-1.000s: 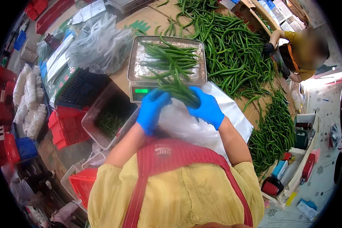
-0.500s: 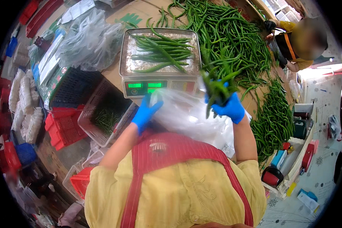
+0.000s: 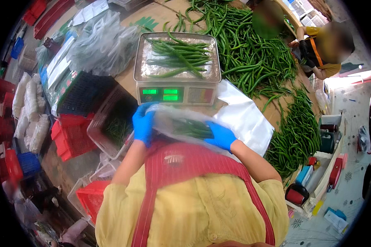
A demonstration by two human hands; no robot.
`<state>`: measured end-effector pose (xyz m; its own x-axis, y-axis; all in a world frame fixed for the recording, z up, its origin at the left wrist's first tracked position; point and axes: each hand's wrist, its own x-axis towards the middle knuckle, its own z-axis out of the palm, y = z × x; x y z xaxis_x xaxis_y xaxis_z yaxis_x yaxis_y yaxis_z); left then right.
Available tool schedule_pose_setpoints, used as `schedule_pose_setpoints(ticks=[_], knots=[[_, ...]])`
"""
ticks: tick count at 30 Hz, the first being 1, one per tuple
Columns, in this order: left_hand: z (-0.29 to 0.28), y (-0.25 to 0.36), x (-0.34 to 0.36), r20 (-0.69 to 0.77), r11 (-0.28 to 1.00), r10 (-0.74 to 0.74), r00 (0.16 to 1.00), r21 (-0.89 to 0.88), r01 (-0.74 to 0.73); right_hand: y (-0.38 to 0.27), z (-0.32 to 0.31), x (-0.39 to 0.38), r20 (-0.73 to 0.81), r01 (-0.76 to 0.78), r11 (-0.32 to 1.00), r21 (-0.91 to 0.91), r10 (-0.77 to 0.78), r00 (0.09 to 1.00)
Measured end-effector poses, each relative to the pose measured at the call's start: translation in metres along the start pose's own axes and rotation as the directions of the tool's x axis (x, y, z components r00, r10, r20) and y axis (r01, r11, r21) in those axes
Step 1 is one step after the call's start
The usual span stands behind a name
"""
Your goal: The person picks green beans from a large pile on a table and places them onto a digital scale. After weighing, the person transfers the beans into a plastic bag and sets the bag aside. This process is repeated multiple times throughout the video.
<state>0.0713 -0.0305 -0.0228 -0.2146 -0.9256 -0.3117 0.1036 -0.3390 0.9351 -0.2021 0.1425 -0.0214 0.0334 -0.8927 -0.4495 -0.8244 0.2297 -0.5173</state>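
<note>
In front of my apron, a clear plastic bag (image 3: 165,114) is stretched between my hands. My left hand (image 3: 143,124) pinches its left end, just below the scale. A bunch of long green chili peppers (image 3: 191,129) shows through the film. Blue-gloved like the other, my right hand (image 3: 221,136) is closed round the right end of that bunch; the film hides part of the peppers, and I cannot tell how far the fingers reach inside. Beyond the bag stands a digital scale (image 3: 177,94) with lit green displays, and more green chili peppers (image 3: 179,57) lie on its metal pan.
Loose chili peppers form a big pile (image 3: 251,53) right of the scale. White plastic sheeting (image 3: 245,111) lies beside the bag. Clear bags (image 3: 105,45) are heaped at the left, above crates, including a red basket (image 3: 72,138). A co-worker (image 3: 321,47) stands at the far right.
My right hand has brought its bunch of chili peppers down and left, to the plastic bag. My left hand has drawn slightly left with the bag's edge, and the bag is now stretched out.
</note>
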Motion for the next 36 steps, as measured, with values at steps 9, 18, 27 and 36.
schedule_pose_setpoints(ticks=[9, 18, 27, 36], knots=[[-0.008, -0.008, 0.0, 0.194, 0.991, -0.086, 0.977, 0.119, 0.064, -0.093, -0.17, 0.098, -0.312, 0.524, 0.851, -0.049, -0.511, 0.801], [-0.007, 0.006, 0.002, 0.23, 0.992, -0.124, 0.965, 0.023, 0.122, -0.088, -0.199, 0.261, -0.09, 0.291, 0.844, -0.45, -0.367, 0.926], [-0.009, 0.017, 0.007, 0.289, 0.967, -0.23, 0.929, -0.036, 0.251, -0.105, -0.199, 0.243, -0.104, 0.041, 0.943, -0.331, -0.08, 0.991], [-0.003, 0.023, 0.017, 0.29, 0.969, -0.234, 0.928, 0.145, 0.199, -0.062, -0.225, 0.127, -0.299, 0.289, 0.8, 0.526, -0.144, 0.943]])
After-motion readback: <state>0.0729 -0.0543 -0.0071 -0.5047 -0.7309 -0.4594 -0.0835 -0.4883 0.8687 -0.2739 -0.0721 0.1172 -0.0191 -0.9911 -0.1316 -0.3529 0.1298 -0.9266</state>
